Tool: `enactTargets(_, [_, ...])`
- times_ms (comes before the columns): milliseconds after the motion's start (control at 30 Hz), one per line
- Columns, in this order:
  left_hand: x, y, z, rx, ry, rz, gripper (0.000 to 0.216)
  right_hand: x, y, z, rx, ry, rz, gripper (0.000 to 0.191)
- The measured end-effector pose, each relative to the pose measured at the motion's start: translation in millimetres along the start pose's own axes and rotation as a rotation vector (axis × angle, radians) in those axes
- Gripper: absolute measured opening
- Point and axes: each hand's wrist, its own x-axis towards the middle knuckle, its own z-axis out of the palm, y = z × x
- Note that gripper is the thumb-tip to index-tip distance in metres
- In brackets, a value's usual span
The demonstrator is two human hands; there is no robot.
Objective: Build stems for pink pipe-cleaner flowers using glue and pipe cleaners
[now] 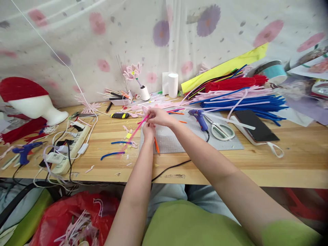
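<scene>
Over the grey cutting mat (176, 136), my two hands meet at a bright pink pipe cleaner (138, 129). My right hand (161, 117) pinches it from above, fingertips pressed together. Just below, my left hand (148, 131) is closed around something between its fingers, most likely the same strand, though the grip is partly hidden. The pipe cleaner slants down to the left, its lower end blurred. Pale pink fuzzy petals (145, 110) show behind my fingers. Orange pipe cleaner pieces (156, 145) lie under my left wrist.
To the right are a purple glue gun (198, 119), scissors (222, 131), a phone (256, 125) and blue pipe cleaners (243, 102). A utility knife (120, 115) and a pink flower (132, 72) stand or lie behind. A power strip (73, 147) with tangled cords occupies the left.
</scene>
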Motion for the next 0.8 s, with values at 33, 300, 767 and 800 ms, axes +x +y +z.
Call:
enactTargets(33, [-2, 1, 1, 0.04, 0.026, 0.02, 0.023, 0, 4, 0, 0.049, 0.094, 0.015, 0.012])
enactTargets(300, [-7, 9, -1, -0.198, -0.008, -0.149, 0.019, -16, 21, -6, 0.466, 0.507, 0.08, 0.025])
enactTargets(767, [-21, 23, -13, -0.764, -0.287, -0.4, 0.028, -29, 56, 13, 1.13, 0.643, 0.436, 0.02])
enactTargets(800, [-23, 23, -13, -0.77, -0.312, -0.384, 0.027, -28, 60, 17, 1.124, 0.611, 0.443, 0.022])
